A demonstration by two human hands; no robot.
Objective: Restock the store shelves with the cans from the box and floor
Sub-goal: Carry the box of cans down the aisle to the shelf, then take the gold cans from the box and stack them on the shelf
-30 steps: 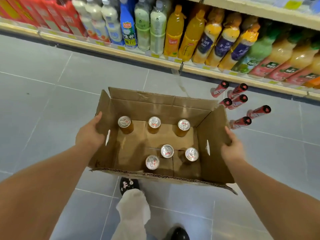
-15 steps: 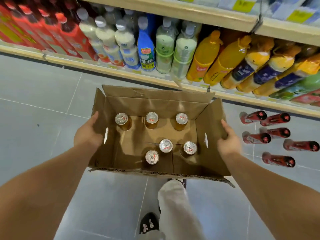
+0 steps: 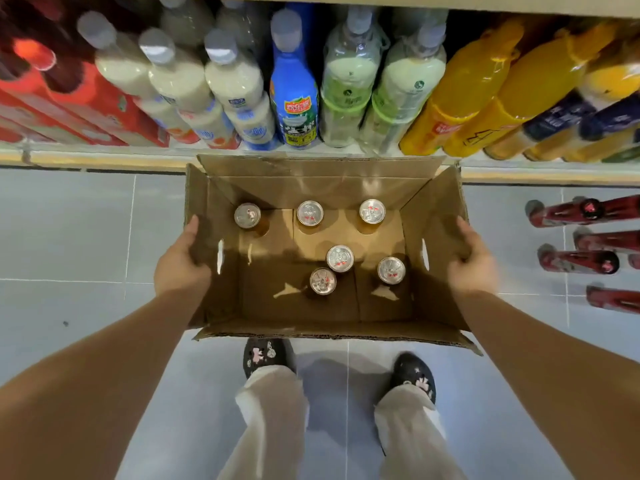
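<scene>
I carry an open cardboard box [image 3: 322,188] in front of me above the grey tiled floor. My left hand [image 3: 180,265] grips its left wall and my right hand [image 3: 472,263] grips its right wall. Inside stand several gold cans with silver tops: a row of three along the far side, starting with a can [image 3: 247,215] at the left, and three nearer ones around a middle can [image 3: 340,258]. Several red cans [image 3: 578,261] lie on the floor to the right of the box.
A low shelf [image 3: 104,157] runs across just beyond the box, packed with bottles: red ones at left, milky white, one blue [image 3: 294,95], pale green, then orange [image 3: 460,91] at right. My two feet in dark shoes [image 3: 268,355] stand on the tiles below the box.
I have stepped closer to the shelf with the box, and the view has tipped downward. The box now hangs right at the shelf's front edge. Both feet stand side by side.
</scene>
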